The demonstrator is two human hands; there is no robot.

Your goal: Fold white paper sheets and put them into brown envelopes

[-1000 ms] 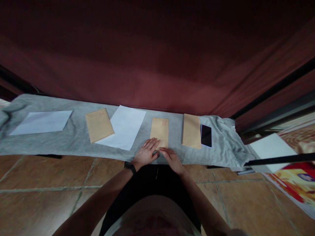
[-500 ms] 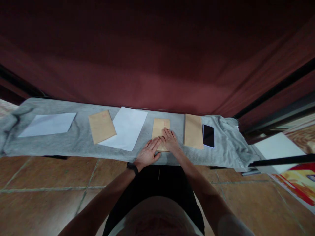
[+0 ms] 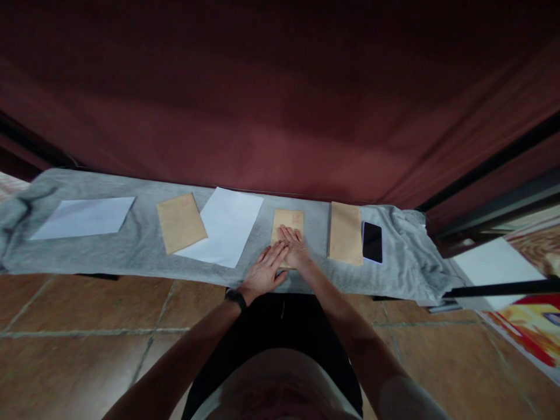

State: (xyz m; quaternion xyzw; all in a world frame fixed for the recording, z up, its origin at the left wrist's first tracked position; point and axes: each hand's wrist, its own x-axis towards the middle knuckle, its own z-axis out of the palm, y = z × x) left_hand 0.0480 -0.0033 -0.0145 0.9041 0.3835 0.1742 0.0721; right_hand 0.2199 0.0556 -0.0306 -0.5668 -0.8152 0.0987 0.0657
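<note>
A brown envelope (image 3: 294, 217) lies on the grey cloth (image 3: 144, 256) in front of me, under both hands. My left hand (image 3: 265, 271), with a black band at the wrist, rests flat on its lower left part, fingers stretched out. My right hand (image 3: 294, 248) lies flat on the middle of the envelope, fingers extended, its edge touching my left fingertips. Neither hand is closed on anything. To the right lie brown envelopes (image 3: 345, 233), apparently stacked. Left of my hands, another brown envelope (image 3: 180, 223) overlaps a white sheet (image 3: 230, 224).
A phone (image 3: 372, 242) with a dark screen lies beside the right-hand envelopes. At the far left is another white sheet (image 3: 83, 218). A dark red curtain (image 3: 280, 151) hangs behind the cloth. Black bars (image 3: 499, 287) and a white panel stand at the right.
My right hand has slid a little to the left across the envelope. My left hand has hardly moved.
</note>
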